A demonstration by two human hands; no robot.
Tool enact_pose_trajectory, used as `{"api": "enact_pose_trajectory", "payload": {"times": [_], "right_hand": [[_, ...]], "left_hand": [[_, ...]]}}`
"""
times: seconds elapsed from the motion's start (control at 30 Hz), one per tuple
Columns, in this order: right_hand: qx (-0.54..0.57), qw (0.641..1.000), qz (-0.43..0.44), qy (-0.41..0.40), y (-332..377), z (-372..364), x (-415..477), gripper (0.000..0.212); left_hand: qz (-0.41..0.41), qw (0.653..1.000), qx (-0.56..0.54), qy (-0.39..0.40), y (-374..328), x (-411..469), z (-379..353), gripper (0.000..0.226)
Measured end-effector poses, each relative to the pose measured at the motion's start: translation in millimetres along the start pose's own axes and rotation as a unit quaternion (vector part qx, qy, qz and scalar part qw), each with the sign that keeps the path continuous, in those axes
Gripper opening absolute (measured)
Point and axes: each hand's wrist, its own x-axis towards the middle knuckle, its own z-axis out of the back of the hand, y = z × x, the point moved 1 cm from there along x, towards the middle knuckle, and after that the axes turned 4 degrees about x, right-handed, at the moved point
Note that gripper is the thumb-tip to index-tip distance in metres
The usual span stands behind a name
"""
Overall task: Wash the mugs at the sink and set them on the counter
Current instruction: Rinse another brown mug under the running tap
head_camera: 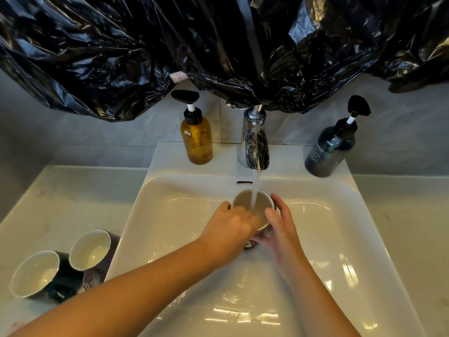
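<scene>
Now | mug (243, 200) between left hand (230, 227) and right hand (281, 224) | under tap (255, 142)

Bathroom, prob. in a home or hotel rm, can't tell which. I'm at a white basin (340, 239) set in a pale counter (60, 203), chrome tap (255, 142) running at the back, grey wall tiles (73, 137) behind. Pump bottles flank the tap: amber bottle (196, 139) left, dark bottle (328, 152) right w/ letters ending "POO", i.e. shampoo. Black plastic sheet (218, 45) hangs over the wall above.
</scene>
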Motion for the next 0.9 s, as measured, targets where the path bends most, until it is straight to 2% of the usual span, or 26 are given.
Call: {"api": "enact_pose_trajectory", "payload": {"times": [0.07,0.1,0.2,0.3,0.37,0.43,0.5,0.57,0.63,0.7,0.77,0.9], "right_hand": [[0.009,1.000,-0.008,0.002,-1.1,-1.0,-0.1,0.080],[0.000,1.000,-0.004,-0.004,-0.5,-0.7,-0.6,0.077],[-0.064,0.997,0.022,-0.027,2.5,2.8,-3.3,0.064],[-0.095,0.995,0.020,-0.016,0.0,1.6,-4.2,0.044],[-0.108,0.994,0.013,-0.010,-1.4,0.2,-3.4,0.040],[-0.110,0.994,0.010,-0.017,-1.1,0.6,-1.9,0.038],[-0.104,0.994,0.006,-0.023,-1.5,2.4,0.6,0.042],[-0.096,0.995,0.009,-0.028,-1.8,2.7,2.1,0.058],[-0.095,0.995,0.015,-0.034,-1.7,3.3,3.1,0.075],[-0.074,0.997,0.011,-0.033,-2.4,4.6,4.9,0.081],[-0.041,0.999,-0.007,-0.023,-4.2,6.2,5.4,0.079],[0.001,1.000,-0.017,-0.017,-7.5,8.9,2.9,0.055]], "left_hand": [[0.007,1.000,-0.001,-0.026,-1.9,-1.0,-5.4,0.034],[-0.004,1.000,-0.004,-0.004,0.3,-2.4,-10.5,0.031],[-0.082,0.990,0.007,0.116,15.0,-4.1,-7.3,0.043],[-0.152,0.946,0.132,0.254,28.0,2.8,8.7,0.064],[-0.179,0.919,0.203,0.288,29.1,10.9,11.1,0.061],[-0.182,0.914,0.228,0.280,28.0,16.0,6.0,0.053],[-0.176,0.925,0.217,0.258,27.3,18.3,3.4,0.034],[-0.166,0.932,0.201,0.253,25.0,17.5,4.3,0.021],[-0.167,0.941,0.184,0.231,21.7,16.4,10.6,0.020],[-0.174,0.953,0.174,0.176,20.3,12.7,14.2,0.020],[-0.176,0.964,0.161,0.120,18.6,9.6,14.9,0.022],[-0.171,0.972,0.132,0.097,15.9,5.3,8.0,0.028]]}}
